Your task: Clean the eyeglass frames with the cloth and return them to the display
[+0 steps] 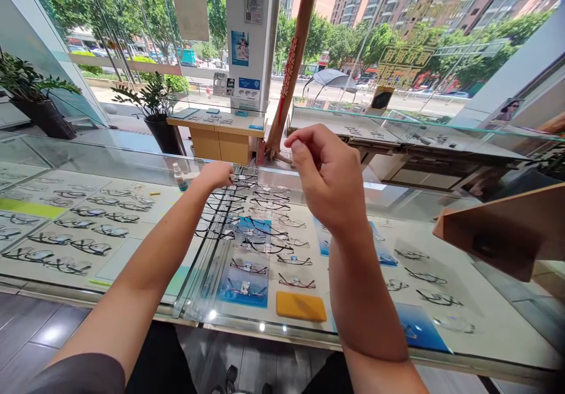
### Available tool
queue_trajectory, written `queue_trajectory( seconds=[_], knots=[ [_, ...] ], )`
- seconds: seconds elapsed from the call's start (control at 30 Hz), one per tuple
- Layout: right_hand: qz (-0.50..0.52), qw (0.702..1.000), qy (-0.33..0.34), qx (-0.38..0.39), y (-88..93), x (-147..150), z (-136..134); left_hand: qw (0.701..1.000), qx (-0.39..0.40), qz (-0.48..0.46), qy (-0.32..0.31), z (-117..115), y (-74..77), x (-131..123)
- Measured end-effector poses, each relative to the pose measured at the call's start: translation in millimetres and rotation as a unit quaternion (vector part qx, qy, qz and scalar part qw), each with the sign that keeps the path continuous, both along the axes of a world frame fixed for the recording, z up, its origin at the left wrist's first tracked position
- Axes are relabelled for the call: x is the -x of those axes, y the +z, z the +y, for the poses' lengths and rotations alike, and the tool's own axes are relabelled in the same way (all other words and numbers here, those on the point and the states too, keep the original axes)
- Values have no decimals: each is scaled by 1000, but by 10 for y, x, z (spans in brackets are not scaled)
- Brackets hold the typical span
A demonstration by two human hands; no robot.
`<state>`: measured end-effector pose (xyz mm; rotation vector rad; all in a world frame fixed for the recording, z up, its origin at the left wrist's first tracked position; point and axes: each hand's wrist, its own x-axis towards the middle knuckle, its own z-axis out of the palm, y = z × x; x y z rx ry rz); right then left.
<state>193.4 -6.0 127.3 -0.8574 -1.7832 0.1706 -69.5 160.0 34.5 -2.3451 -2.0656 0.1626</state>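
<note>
My left hand (215,176) reaches to the far edge of the glass display counter (212,317). Its fingers are closed, and a small pale bit shows at the fingertips, too little to name. Beside that wrist stands a small spray bottle (178,176) with a white top. Raised over the counter, my right hand (333,179) has its fingers curled and its thumb near the index finger; nothing shows in it. Between and below my hands lie rows of eyeglasses (269,246), some with dark frames. A yellow glasses case (301,306) rests near the front edge.
More eyeglasses (90,246) fill the left section. A brown angular object (498,229) juts in at the right. Beyond the counter are potted plants (165,129), a wooden cabinet (220,141), a leaning wooden trunk (293,59) and another glass counter (424,132) by the windows.
</note>
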Motion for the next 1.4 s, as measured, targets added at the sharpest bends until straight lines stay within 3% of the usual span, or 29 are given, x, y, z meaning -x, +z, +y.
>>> queue_trajectory(
  seconds=[0.5, 0.67, 0.93, 1.1, 1.4],
  knots=[
    [-15, 1000, 12, 5, 9, 25, -35, 1000, 0, 18, 6, 204, -349, 68],
    [-16, 1000, 13, 1, 5, 30, -35, 1000, -5, 23, 0, 208, -372, 36],
    [-30, 1000, 6, 5, 14, 36, -48, 998, 9, 19, -65, 194, -444, -142],
    [-36, 999, 12, 7, 14, 31, -49, 997, 19, 15, -70, 197, -529, -206],
    [-47, 998, 12, 27, 12, 49, -58, 998, 9, -21, -58, 198, -531, -205]
  ],
)
